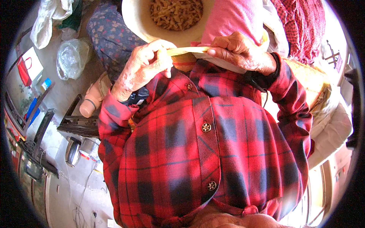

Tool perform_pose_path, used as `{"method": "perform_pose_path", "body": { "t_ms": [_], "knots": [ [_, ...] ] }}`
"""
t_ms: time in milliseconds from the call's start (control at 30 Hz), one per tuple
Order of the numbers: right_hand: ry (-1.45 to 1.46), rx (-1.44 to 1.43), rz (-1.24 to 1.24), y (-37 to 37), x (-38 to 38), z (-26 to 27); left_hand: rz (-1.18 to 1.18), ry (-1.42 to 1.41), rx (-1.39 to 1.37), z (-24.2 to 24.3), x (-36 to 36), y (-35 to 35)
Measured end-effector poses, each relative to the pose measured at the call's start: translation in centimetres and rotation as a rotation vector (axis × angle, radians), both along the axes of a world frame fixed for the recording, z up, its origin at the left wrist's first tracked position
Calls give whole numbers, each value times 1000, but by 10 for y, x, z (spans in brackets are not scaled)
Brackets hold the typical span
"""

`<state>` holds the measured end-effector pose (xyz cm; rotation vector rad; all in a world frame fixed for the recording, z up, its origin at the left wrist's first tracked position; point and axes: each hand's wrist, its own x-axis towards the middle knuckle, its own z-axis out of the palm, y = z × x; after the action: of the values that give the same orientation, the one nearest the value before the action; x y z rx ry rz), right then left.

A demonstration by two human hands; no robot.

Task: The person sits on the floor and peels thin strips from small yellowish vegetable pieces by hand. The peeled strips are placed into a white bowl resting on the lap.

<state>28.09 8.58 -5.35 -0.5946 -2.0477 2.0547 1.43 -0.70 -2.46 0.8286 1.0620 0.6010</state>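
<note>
A pale yellow, flat strip (186,51) of what may be plant material is stretched almost level between my two hands. My left hand (151,61) pinches one end of it between thumb and fingers. The other end sits between the thumb and curled fingers of my right hand (238,51). Just beyond the strip stands a cream-coloured tub (137,21), cut off by the top of the view. Inside it lies a heap of brown, knobbly pieces (176,14), whose exact kind I cannot tell. Pink cloth (231,20) lies beside the tub, behind my right hand.
Dark flowered fabric (109,37) lies left of the tub. A transparent plastic bag (72,58) rests on the floor farther left, near a red bag (24,71). A dark wooden frame (78,124) stands by my left elbow. Red checked cloth (305,31) hangs at upper right.
</note>
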Motion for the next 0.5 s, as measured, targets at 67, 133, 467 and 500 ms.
{"method": "perform_pose_path", "body": {
  "t_ms": [67, 133, 467, 500],
  "knots": [
    [-104, -79, 39, 2, 2, 3, 64, 23, 0, 0, 2, -5],
    [-58, -81, 17, 3, 3, 4, 90, 28, -45, -2, 3, -10],
    [-3, -34, 22, 4, 0, 0, 66, 150, -36, -4, -2, -19],
    [-12, -24, 25, 4, 1, 0, 80, 160, -29, -2, -1, -20]
  ]
}}
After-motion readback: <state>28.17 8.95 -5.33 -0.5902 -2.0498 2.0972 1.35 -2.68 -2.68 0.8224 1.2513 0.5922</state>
